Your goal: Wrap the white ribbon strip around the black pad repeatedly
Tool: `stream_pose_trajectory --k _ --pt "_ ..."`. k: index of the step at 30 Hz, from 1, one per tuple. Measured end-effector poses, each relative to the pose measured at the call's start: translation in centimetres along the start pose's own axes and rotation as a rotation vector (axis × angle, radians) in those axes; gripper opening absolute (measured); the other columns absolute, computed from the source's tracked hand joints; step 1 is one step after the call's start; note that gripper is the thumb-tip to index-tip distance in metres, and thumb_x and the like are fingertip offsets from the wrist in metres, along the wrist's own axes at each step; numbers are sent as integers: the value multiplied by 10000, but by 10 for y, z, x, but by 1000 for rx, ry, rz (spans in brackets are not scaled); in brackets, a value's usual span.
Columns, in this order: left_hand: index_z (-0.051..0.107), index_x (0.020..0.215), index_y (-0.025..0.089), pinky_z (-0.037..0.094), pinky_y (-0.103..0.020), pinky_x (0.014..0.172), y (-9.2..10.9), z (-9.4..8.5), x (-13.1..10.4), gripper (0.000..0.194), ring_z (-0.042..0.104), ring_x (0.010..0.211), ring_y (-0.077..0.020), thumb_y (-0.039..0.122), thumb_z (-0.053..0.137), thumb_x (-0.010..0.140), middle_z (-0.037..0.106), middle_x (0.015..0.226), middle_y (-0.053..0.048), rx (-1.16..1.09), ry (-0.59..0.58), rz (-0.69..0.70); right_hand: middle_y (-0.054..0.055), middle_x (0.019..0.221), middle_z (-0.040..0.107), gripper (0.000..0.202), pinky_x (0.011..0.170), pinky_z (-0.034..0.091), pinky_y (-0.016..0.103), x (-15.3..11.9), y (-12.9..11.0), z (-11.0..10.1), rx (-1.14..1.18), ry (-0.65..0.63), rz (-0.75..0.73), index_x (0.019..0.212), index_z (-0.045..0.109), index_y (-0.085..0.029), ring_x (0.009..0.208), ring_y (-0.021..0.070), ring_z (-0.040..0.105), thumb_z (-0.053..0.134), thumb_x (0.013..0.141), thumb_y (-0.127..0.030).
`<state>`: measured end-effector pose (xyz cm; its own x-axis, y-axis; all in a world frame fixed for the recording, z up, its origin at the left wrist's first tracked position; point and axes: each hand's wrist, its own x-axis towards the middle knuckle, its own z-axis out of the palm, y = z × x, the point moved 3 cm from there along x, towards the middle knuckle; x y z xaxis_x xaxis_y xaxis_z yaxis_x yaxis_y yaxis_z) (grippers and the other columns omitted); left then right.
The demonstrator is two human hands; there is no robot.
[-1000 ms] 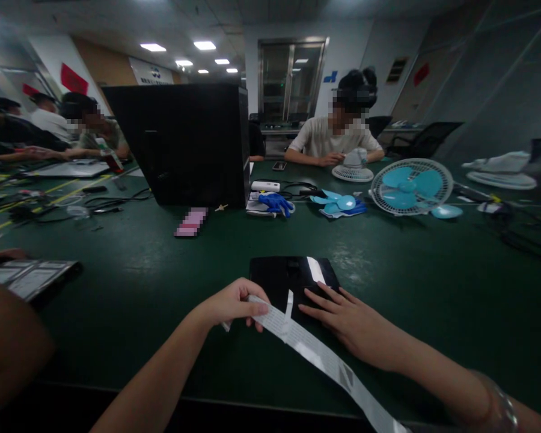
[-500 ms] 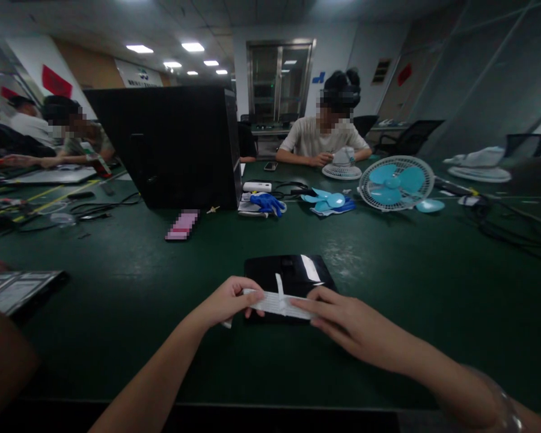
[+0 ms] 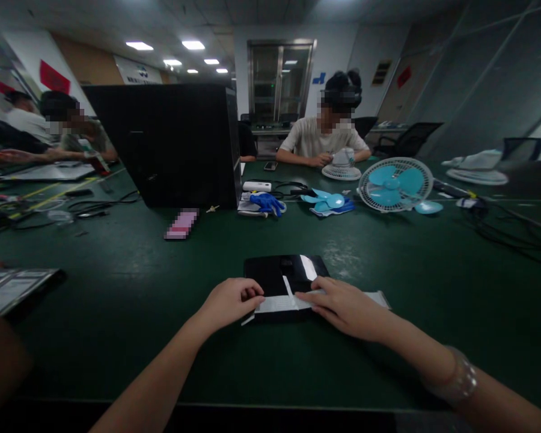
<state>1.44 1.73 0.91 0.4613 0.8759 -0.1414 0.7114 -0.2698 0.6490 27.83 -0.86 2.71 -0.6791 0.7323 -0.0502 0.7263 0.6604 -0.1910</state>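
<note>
A flat white strip with fine lines (image 3: 277, 304), which looks like folded paper, lies across the near part of a glossy black flat panel (image 3: 264, 275) on the table. A narrow white band (image 3: 289, 288) crosses it and sticks up at an angle. My left hand (image 3: 232, 304) is closed at the strip's left end, thumb and curled forefinger against it. My right hand (image 3: 349, 308) lies over the strip to the right of the band, its fingers on it and covering part of it. The strip's far end shows beyond this hand.
A black computer case (image 3: 180, 147) stands at the back left, a phone (image 3: 181, 224) in front of it. Blue-and-white gloves (image 3: 264, 205), light-blue fan blades (image 3: 327, 199) and a fan (image 3: 393, 184) are further back. A person (image 3: 324, 132) sits opposite. A framed panel (image 3: 20, 285) lies at left.
The strip has come down nearer the black panel and shifted slightly right; its right end now shows past my right hand. The band leans more to the left.
</note>
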Motion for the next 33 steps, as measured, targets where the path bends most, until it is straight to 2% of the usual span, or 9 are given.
stream_pose_trajectory --k 5,8,11,16,21,24,26,29,33 --pt "686 1025 274 427 -252 622 -2 1 0 289 620 771 -158 467 582 837 692 888 3 41 -10 -21 79 1314 495 433 957 419 475 2 -2 1 -68 44 -34 1380 499 -333 1164 263 491 398 963 -395" --pt "681 1047 279 418 -257 610 0 0 -1 318 617 771 -165 492 580 833 687 892 -2 55 -10 -20 74 1345 495 447 1037 355 508 2 -12 -1 -110 67 -53 1381 499 -305 1235 274 442 434 951 -407" --pt "670 1078 277 415 -267 610 2 0 -1 349 613 772 -177 506 576 831 683 898 -11 57 10 -1 71 1331 515 438 1043 362 502 2 -25 1 -141 96 -85 1378 493 -289 1226 260 458 441 952 -377" --pt "658 1117 271 436 -290 653 2 -4 -1 366 607 816 -190 501 530 862 674 990 -27 56 150 -17 93 1264 562 417 984 425 485 6 -35 6 -179 121 -55 1303 558 -253 1157 267 519 524 909 -387" --pt "636 1145 250 445 -292 654 -2 -11 -2 401 608 841 -197 508 440 907 667 1061 -47 10 312 -64 89 1332 524 422 1036 372 517 8 -39 4 -156 130 -63 1315 552 -260 1216 278 482 502 922 -405" --pt "633 1141 238 449 -283 647 -4 -14 -2 389 608 869 -199 484 432 917 663 1092 -49 -22 376 -64 100 1371 496 440 1052 357 528 7 -39 2 -121 82 -42 1330 548 -258 1264 290 447 496 926 -423" --pt "633 1141 235 449 -282 643 -5 -15 -2 383 607 875 -199 473 427 922 664 1090 -48 -26 394 -56 99 1464 403 489 1084 308 552 6 -35 0 -89 52 -48 1373 506 -277 1334 306 371 503 919 -456" --pt "632 1144 232 451 -287 638 -5 -16 -3 384 608 876 -203 469 425 923 664 1086 -48 -27 401 -61 59 1569 216 629 1128 211 569 5 -21 -4 -15 28 -43 1473 340 -337 1413 306 228 530 895 -500" --pt "629 1150 230 462 -294 653 -4 -17 -4 396 607 911 -214 477 417 926 659 1100 -55 -36 400 -82 69 1578 164 804 1141 145 581 4 8 1 79 -67 43 1522 176 -331 1426 304 185 520 856 -621"
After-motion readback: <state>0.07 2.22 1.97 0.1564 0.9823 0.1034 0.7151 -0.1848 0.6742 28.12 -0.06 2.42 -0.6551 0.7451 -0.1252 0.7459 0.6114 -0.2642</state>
